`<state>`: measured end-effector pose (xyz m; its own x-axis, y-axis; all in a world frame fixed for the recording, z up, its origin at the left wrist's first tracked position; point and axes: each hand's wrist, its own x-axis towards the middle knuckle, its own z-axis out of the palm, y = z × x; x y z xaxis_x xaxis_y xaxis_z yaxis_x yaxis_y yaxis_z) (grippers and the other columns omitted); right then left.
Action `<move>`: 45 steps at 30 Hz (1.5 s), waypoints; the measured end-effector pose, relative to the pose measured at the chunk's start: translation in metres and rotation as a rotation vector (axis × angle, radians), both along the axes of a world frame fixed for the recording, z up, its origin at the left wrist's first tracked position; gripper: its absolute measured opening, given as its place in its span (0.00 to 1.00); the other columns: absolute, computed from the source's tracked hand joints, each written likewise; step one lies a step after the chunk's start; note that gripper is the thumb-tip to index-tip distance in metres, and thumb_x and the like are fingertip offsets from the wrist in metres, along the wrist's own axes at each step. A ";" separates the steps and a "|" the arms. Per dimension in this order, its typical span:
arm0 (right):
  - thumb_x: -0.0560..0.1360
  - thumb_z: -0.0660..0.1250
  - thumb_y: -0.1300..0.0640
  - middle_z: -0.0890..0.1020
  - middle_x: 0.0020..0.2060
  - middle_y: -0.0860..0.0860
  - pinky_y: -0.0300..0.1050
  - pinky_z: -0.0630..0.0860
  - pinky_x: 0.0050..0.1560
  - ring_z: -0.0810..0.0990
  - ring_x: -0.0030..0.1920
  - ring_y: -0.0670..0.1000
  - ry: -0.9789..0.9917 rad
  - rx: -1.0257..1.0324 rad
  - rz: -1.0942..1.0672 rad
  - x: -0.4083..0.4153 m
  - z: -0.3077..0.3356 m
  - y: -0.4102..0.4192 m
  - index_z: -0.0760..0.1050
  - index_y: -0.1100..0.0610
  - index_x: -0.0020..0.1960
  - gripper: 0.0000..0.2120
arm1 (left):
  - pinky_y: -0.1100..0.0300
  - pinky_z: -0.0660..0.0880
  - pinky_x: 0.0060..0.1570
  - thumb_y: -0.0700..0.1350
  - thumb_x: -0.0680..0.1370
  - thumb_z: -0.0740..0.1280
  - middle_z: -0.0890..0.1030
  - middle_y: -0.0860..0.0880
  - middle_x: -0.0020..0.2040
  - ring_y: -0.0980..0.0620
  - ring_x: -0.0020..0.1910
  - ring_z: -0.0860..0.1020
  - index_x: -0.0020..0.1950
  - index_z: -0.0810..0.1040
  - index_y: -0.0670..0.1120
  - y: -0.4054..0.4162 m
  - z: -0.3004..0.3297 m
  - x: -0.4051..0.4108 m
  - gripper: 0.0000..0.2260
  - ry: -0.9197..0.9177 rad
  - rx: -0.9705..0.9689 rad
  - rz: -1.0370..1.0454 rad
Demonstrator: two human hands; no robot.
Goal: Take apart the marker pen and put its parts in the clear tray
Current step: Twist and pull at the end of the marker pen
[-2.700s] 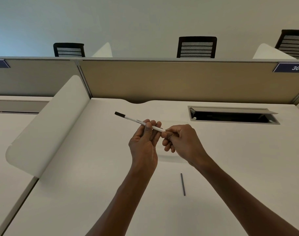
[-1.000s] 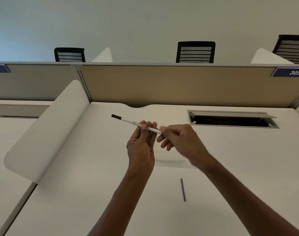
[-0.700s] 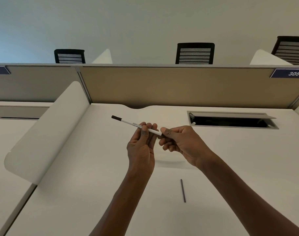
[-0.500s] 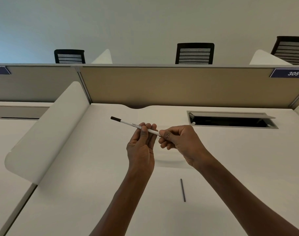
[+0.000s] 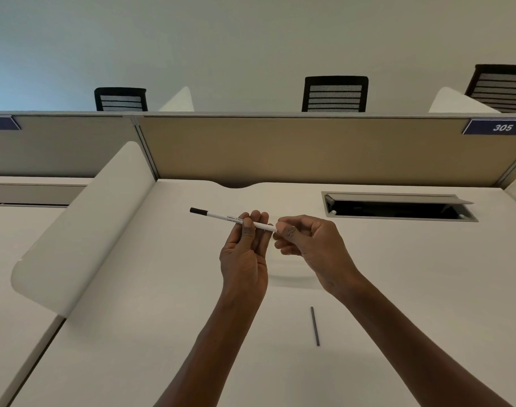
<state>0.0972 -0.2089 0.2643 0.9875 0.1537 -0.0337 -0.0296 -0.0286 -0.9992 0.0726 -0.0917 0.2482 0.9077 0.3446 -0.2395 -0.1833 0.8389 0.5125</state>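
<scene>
A slim white marker pen point(image 5: 221, 216) with a black end pointing left is held above the desk. My left hand point(image 5: 245, 251) grips its barrel between thumb and fingers, palm toward me. My right hand point(image 5: 309, 245) pinches the pen's right end with thumb and forefinger, and what lies under those fingertips is hidden. A thin dark grey rod point(image 5: 315, 326) lies alone on the desk in front of my hands. The faint curved rim of the clear tray point(image 5: 292, 279) shows just below my hands; its inside is mostly hidden.
The white desk point(image 5: 133, 333) ends at a tan partition point(image 5: 280, 148) at the back. An open cable hatch point(image 5: 398, 208) sits at the back right. A white curved divider point(image 5: 83, 230) stands on the left. Black chairs point(image 5: 334, 94) show behind the partition.
My right hand's fingers have shifted and re-pinched the pen's right end. The pen tilted slightly; my left hand and the grey rod stayed put.
</scene>
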 end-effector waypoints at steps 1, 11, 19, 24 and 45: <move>0.77 0.69 0.56 0.86 0.40 0.57 0.42 0.83 0.41 0.86 0.39 0.54 0.038 0.012 -0.003 0.000 0.002 0.000 0.82 0.60 0.53 0.09 | 0.56 0.82 0.47 0.38 0.80 0.61 0.85 0.44 0.48 0.48 0.48 0.85 0.55 0.79 0.39 0.000 0.001 0.000 0.08 0.000 -0.003 0.000; 0.77 0.69 0.59 0.86 0.36 0.56 0.41 0.80 0.36 0.83 0.34 0.52 0.043 -0.068 0.023 -0.002 0.003 -0.007 0.83 0.61 0.48 0.06 | 0.54 0.82 0.49 0.38 0.80 0.61 0.86 0.44 0.49 0.47 0.50 0.85 0.57 0.78 0.39 -0.004 -0.001 -0.004 0.09 -0.005 -0.002 -0.013; 0.73 0.72 0.65 0.86 0.39 0.55 0.41 0.82 0.44 0.85 0.39 0.53 -0.013 -0.015 0.008 -0.003 -0.003 -0.011 0.84 0.59 0.49 0.07 | 0.52 0.81 0.51 0.39 0.80 0.61 0.86 0.44 0.49 0.46 0.50 0.85 0.56 0.78 0.40 -0.001 -0.002 -0.004 0.09 -0.002 -0.031 -0.022; 0.76 0.67 0.66 0.86 0.44 0.60 0.45 0.82 0.49 0.85 0.43 0.56 0.028 0.077 0.020 -0.006 -0.005 -0.013 0.83 0.63 0.54 0.08 | 0.51 0.80 0.53 0.39 0.80 0.62 0.86 0.44 0.49 0.46 0.50 0.85 0.57 0.78 0.39 0.000 -0.002 -0.004 0.09 0.003 -0.044 -0.023; 0.73 0.73 0.66 0.87 0.43 0.54 0.48 0.82 0.53 0.86 0.42 0.52 -0.038 -0.043 -0.046 -0.005 -0.015 -0.021 0.84 0.59 0.52 0.09 | 0.52 0.81 0.52 0.40 0.80 0.62 0.85 0.42 0.52 0.46 0.50 0.85 0.59 0.78 0.38 0.001 -0.009 -0.007 0.11 0.043 -0.074 -0.030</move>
<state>0.0926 -0.2295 0.2491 0.9942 0.1073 -0.0021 0.0056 -0.0715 -0.9974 0.0661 -0.0905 0.2392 0.9058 0.2971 -0.3022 -0.1363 0.8795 0.4560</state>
